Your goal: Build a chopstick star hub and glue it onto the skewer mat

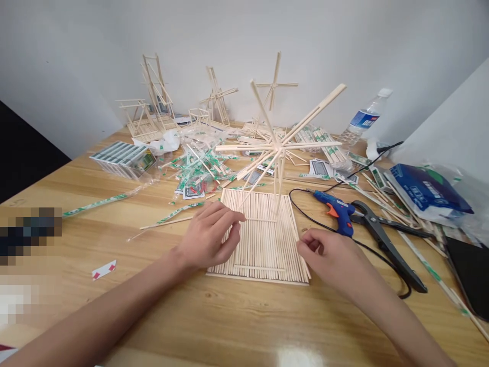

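A flat panel of glued wooden chopsticks (pixel 263 234) lies on the wooden table (pixel 229 316). From its far part rises a chopstick windmill wheel (pixel 280 145) on thin upright sticks. My left hand (pixel 210 237) rests on the panel's left edge, fingers stretched loosely over the sticks, holding nothing. My right hand (pixel 330 257) lies at the panel's right edge with its fingers curled inward; nothing shows in them.
A blue glue gun (pixel 336 209) with a black cord and large black shears (pixel 385 239) lie right of the panel. Chopstick wrappers and loose sticks (pixel 198 171) litter the far table. Chopstick models (pixel 153 109), a water bottle (pixel 362 122) and a blue packet (pixel 428 191) stand beyond.
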### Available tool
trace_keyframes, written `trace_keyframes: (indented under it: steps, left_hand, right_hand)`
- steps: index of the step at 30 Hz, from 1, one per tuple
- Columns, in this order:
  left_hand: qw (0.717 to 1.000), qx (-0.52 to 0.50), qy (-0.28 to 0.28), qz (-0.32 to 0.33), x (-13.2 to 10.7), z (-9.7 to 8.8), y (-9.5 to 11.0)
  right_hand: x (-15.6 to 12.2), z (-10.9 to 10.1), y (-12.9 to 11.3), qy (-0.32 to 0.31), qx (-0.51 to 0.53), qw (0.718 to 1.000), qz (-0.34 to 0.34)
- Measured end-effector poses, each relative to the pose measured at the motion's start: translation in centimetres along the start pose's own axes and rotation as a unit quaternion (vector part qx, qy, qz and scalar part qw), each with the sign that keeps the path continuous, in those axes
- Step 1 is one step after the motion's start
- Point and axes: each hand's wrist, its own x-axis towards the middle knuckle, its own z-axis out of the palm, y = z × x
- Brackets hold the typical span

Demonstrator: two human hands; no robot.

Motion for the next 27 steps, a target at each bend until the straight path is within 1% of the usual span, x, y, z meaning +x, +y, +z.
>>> trace_keyframes:
  steps: [6,12,18,27]
  left_hand:
    - [1.000,0.003,-0.010,-0.002,-0.2,0.2,0.1]
    - [1.000,0.004,-0.025,-0.007,-0.1,0.2,0.3]
    - [0.999,0.006,-0.040,-0.005,-0.2,0.2,0.3]
    - [0.998,0.011,-0.067,-0.004,-0.2,0.3,0.2]
  right_hand:
    - [1.7,1.5,-1.6,0.022,-0.045,0.998,0.028]
    - [1.7,2.6,-2.0,0.029,-0.046,0.998,0.027]
    - [1.4,3.0,-2.0,0.022,-0.048,0.998,0.018]
    - [0.9,3.1,-2.1,0.035,-0.050,0.998,0.021]
